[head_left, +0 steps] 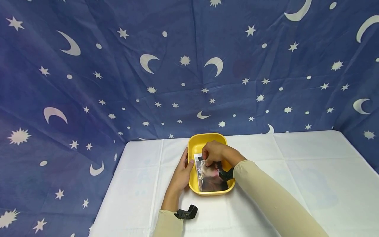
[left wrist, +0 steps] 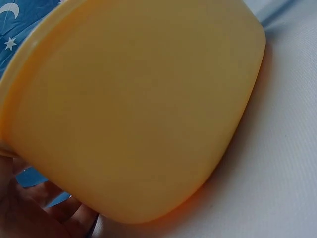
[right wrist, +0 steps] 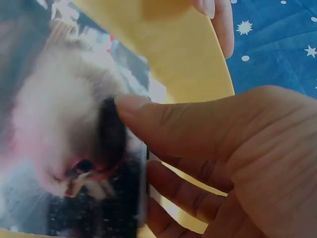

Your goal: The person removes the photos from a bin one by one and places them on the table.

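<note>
A yellow plastic basin with rounded corners stands on the white table. My left hand holds its left side, thumb over the rim and fingers along the outer wall; the left wrist view shows mostly that wall with fingers against it. Inside the basin lie glossy photo prints, the top one showing a pale furry animal. My right hand reaches in and pinches the far edge of a photo, thumb on its face and fingers behind. White edges of another print peek out underneath.
White cloth covers the table, with fold creases running across it. Directly behind the basin hangs a blue curtain with white moons and stars, and it continues along the left side. Black wrist cameras sit on both wrists.
</note>
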A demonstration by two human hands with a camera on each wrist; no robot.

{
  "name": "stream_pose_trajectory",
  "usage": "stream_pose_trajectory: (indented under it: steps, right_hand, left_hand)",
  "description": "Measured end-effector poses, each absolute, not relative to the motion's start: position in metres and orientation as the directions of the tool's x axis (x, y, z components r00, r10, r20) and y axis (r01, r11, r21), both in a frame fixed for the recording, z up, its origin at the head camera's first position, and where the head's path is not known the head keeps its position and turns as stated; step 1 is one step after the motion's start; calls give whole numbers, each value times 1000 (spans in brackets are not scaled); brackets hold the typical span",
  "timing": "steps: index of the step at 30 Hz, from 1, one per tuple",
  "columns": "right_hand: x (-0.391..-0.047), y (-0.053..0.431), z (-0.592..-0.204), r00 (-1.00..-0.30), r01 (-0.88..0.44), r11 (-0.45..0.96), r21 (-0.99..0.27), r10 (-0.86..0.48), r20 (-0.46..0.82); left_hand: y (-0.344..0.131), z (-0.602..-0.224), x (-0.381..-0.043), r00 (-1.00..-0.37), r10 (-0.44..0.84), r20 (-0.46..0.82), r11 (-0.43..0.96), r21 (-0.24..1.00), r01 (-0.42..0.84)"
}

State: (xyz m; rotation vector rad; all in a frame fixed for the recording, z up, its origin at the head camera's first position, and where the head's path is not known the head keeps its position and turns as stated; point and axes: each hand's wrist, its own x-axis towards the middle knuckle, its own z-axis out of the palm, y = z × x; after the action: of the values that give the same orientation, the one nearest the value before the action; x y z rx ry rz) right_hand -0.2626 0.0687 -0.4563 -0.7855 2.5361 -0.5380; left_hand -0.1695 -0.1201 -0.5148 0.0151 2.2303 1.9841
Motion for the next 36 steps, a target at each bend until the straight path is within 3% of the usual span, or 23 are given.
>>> stream_pose_trajectory:
  steps: [15,22,36]
  right_hand:
    - [-259,77,-445,-740,-386,749,-539,-600,-304]
    - [-254,83,-445,-701,-442,716,-540,-652,-290]
    - [-254,89,-445,-751,-351,682,-642,-614,-241]
  left_hand:
    - [-121,-515,-170,-987,107,-122,136,985,-107]
    - [-120,-514,-170,-986,112,-127,133,985,-112]
    - [-119,-516,-170,-988,92,-121,127,986,-109]
